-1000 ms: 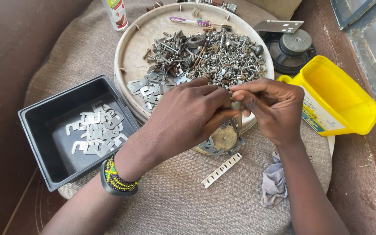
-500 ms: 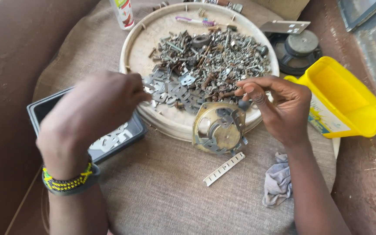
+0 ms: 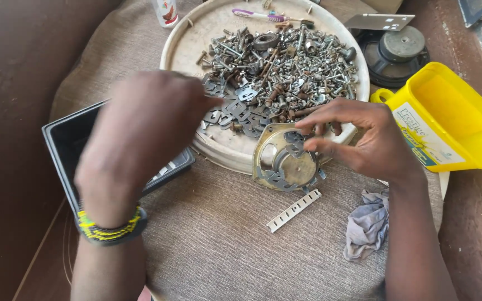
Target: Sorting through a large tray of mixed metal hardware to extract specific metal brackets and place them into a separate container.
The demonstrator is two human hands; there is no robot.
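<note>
My right hand (image 3: 364, 139) hovers over a brass-coloured round metal frame (image 3: 283, 167) that leans against the front rim of a round cream tray (image 3: 196, 39). Its thumb and fingers pinch a small grey metal bracket (image 3: 295, 149); a few more brackets lie on the frame. My left hand (image 3: 146, 128) is raised and motion-blurred between the black plastic tray (image 3: 62, 145) and the heap of screws, bolts and brackets (image 3: 285, 67) in the round tray. A beaded wristband sits on that wrist. The blur hides what its fingers hold.
A yellow plastic tub (image 3: 453, 111) stands at the right, with a dark speaker (image 3: 397, 50) behind it. A white perforated strip (image 3: 294, 210) and a grey rag (image 3: 369, 223) lie on the sackcloth in front. A toothbrush (image 3: 258, 14) lies at the round tray's far edge.
My left hand left the right hand, swung out over the black tray, and is now coming back toward the screw heap. The right hand stays at the brass frame.
</note>
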